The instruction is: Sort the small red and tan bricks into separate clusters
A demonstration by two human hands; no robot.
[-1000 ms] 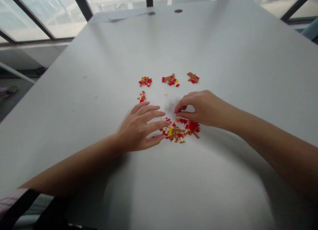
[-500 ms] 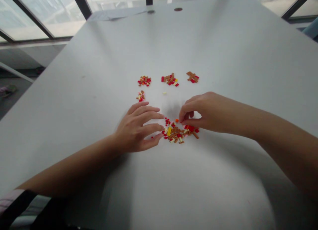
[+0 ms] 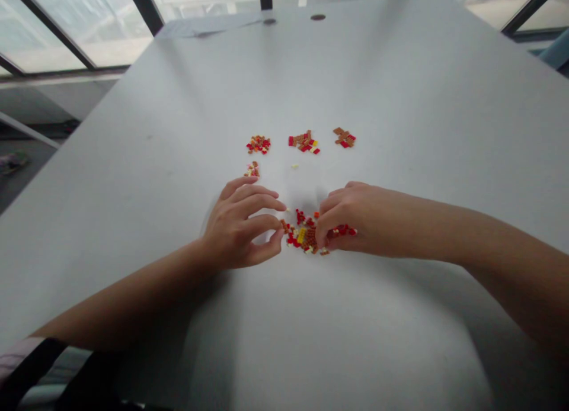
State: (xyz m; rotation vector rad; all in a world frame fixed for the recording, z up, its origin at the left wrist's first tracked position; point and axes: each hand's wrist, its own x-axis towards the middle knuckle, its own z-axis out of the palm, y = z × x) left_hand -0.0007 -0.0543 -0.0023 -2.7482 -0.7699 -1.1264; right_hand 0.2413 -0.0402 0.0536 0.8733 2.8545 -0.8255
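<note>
A loose pile of small toy building bricks, brown, red, yellow, orange and cream, lies between my hands. My left hand is at the pile's left side, its thumb and index fingertips pinched together on a small brown brick; the other fingers stretch out over the table. From the right, my right hand reaches down into the pile with its fingers curled and closed. Whatever sits between its fingertips is hidden. A yellow brick shows between the two hands.
Beyond my hands are sorted groups of bricks: a mixed cluster, a middle cluster and a right cluster. A smaller cluster lies near my left fingers. One cream brick lies alone. Paper rests at the far table edge.
My right hand has moved down and slightly left into the pile. My left hand has shifted a little left, its thumb and index finger closing on a brown brick.
</note>
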